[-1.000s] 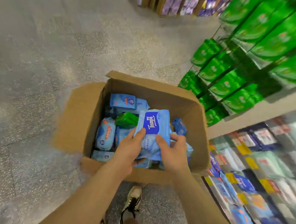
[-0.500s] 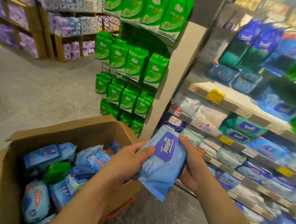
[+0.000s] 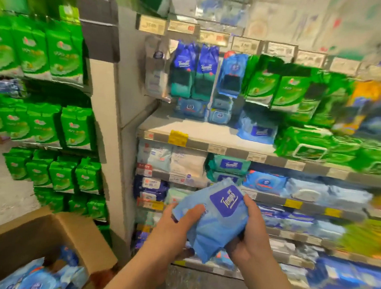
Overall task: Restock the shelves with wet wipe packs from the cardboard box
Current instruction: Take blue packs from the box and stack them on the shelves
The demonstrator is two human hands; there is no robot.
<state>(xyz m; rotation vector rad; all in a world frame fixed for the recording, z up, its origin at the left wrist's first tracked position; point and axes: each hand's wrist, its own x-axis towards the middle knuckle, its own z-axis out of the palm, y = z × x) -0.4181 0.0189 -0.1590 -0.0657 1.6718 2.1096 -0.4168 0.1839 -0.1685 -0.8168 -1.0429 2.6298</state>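
While hands grip Tempo pack (image 3: 216,218), stocked shelves (image 3: 229,144) face, cardboard box (image 3: 70,231) lower-left.

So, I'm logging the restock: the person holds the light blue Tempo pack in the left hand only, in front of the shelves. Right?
Not quite. The head view shows both hands on the Tempo pack: the left hand and the right hand each grip a side. It is in front of the shelves.
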